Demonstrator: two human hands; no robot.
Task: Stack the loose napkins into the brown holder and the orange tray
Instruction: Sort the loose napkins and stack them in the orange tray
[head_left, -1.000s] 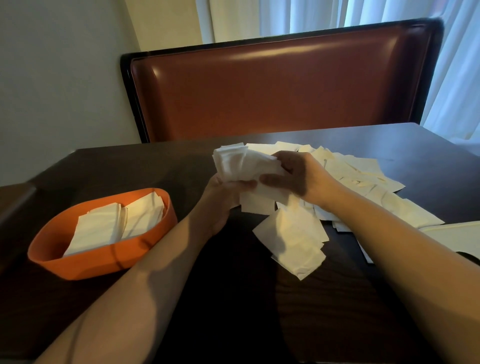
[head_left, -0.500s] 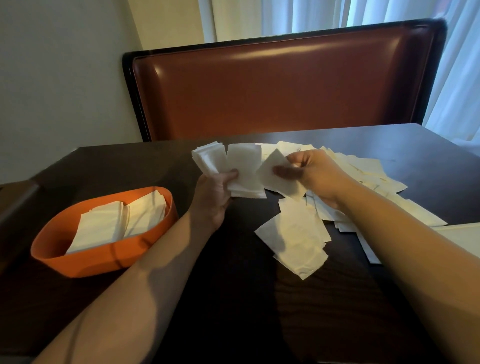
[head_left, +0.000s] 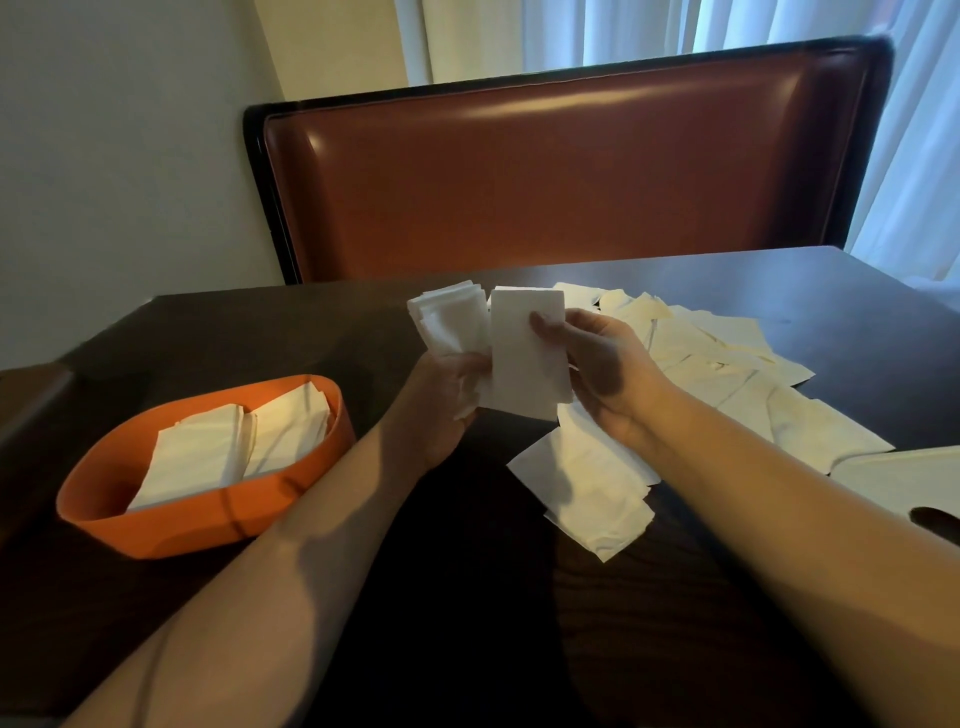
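Note:
My left hand (head_left: 447, 400) grips the lower end of a thick bundle of white napkins (head_left: 451, 319), held upright above the dark table. My right hand (head_left: 602, 369) pinches one folded napkin (head_left: 524, 364) and holds it flat against the right side of that bundle. Loose napkins (head_left: 717, 364) lie spread over the table to the right, and a small heap of napkins (head_left: 592, 483) sits just below my hands. The orange tray (head_left: 208, 525) stands at the left with two napkin stacks lying in it. The brown holder is not in view.
A brown padded bench back (head_left: 566, 176) rises behind the table (head_left: 467, 623). A pale flat board (head_left: 914, 483) with a dark hole lies at the right edge. Curtains hang at the upper right.
My right hand has brought its single napkin leftward and turned it upright against the bundle. The left hand keeps the bundle in about the same spot.

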